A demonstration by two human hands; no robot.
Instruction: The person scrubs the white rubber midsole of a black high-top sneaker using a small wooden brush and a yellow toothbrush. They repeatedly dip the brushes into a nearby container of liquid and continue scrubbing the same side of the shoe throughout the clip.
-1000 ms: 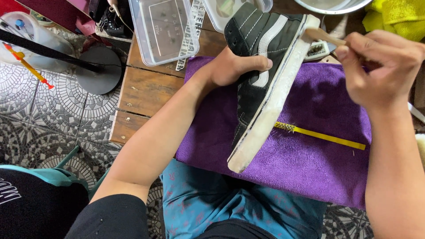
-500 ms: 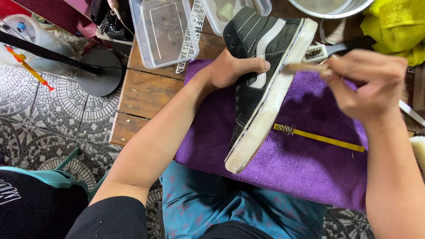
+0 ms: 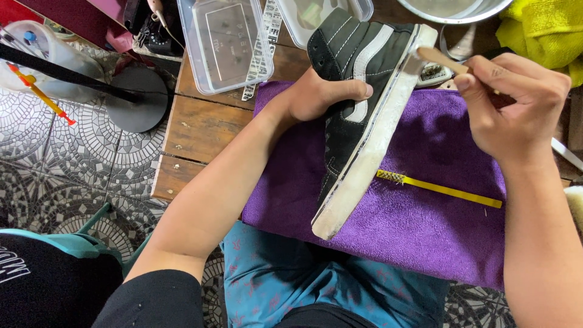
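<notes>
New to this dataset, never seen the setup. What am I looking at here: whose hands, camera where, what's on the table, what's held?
There is no machine: a person works with bare hands, filmed by one camera worn on the head, looking down. The left hand grips a black-and-white high-top sneaker, tilted on its side over a purple towel spread on a wooden table. The right hand holds a wooden-handled brush near the white sole's edge. A yellow-handled brush lies on the towel. Clear plastic containers, a metal bowl and a yellow cloth lie at the table's far side.
</notes>
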